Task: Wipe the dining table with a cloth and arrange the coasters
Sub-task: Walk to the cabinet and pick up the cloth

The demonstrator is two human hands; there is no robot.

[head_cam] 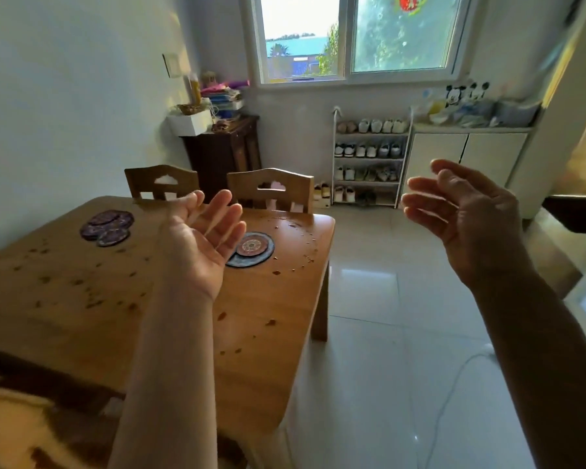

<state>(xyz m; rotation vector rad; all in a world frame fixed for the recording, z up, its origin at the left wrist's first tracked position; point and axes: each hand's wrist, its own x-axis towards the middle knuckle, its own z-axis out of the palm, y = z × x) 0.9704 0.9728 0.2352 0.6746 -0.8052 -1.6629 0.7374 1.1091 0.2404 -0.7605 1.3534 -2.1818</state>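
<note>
flanking far table (pixel 278 333) edge: two chairs (pixel 270 189); crumbs (pixel 270 322) among coasters (pixel 251 253).

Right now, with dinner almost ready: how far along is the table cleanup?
Nothing looks done: crumbs dot the dining table. Nothing in hand: left hand and right hand are open, no cloth visible. Remaining: wiping, then arranging the purple coasters and red-and-blue coasters, lying in loose overlapping piles.

table (pixel 268 367): wooden, speckled with crumbs and spots | purple coasters (pixel 106 225): overlapping cluster, far left | red-blue coasters (pixel 252 248): stacked, far right
</note>
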